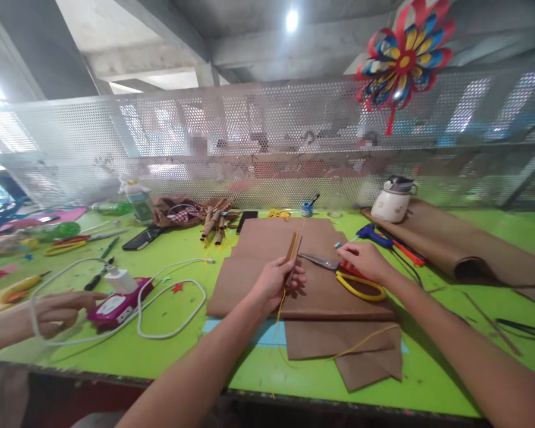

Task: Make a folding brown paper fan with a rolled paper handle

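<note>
My left hand [274, 282] is closed around a narrow folded strip of brown paper [290, 252], held upright over the middle of the table. A thin yellow string [280, 309] hangs from the strip below my fingers. My right hand [361, 258] has its fingers curled over the red and yellow handles of a pair of scissors [325, 262]. The blades lie low over the paper and point left, toward the strip. Beneath both hands are stacked sheets of brown paper [245, 285], with smaller cut pieces [312, 342] at the near edge.
At the left, another person's hand [56, 312] reaches to a purple power socket [120, 306] with a white charger and looping cable [173, 337]. Rolled paper sticks [214, 220], a phone [141, 238], a blue glue gun [374, 235], a white jug [390, 202] and a brown paper roll [463, 244] lie around.
</note>
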`<state>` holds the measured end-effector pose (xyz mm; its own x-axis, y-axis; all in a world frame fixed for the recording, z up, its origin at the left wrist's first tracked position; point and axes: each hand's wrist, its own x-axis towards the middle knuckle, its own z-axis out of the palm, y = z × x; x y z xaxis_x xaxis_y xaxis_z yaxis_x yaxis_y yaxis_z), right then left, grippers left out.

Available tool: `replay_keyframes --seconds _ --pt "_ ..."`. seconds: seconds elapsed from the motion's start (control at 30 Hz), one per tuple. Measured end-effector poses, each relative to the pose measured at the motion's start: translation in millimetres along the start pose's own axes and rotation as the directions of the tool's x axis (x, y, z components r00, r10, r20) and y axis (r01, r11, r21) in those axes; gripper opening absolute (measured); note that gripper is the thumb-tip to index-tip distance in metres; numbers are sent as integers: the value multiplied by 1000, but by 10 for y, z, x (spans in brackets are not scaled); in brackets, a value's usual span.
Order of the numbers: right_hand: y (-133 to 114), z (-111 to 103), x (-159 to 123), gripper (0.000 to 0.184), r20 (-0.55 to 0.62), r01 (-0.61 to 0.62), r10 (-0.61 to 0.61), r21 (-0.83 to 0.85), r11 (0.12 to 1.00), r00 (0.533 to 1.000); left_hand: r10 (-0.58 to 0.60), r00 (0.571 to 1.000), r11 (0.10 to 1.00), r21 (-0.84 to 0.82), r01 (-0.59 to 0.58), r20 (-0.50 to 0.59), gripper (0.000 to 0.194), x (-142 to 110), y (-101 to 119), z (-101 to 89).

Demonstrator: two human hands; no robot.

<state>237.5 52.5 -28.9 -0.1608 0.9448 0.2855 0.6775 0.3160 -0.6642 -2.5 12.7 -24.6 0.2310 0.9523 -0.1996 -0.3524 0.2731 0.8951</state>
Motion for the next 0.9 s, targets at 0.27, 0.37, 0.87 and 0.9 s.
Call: replay_keyframes --seconds 0.27,0.37,0.87,0.9 --pt "14 29 7 30 29 -18 19 -8 1000 999 -8 1000 1000 0 8 20 6 34 4 -9" --pt "1 35 1 30 28 -8 8 -9 1000 1000 -10 1000 1000 9 9 26 7 42 5 -12" --pt "55 -3 49 29 -14 6 -7 -73 997 1000 16 999 999 39 -17 28 8 22 44 7" --pt "87 -40 67 29 -36 -8 5 -90 996 999 16 999 999 34 -17 28 8 18 50 12"
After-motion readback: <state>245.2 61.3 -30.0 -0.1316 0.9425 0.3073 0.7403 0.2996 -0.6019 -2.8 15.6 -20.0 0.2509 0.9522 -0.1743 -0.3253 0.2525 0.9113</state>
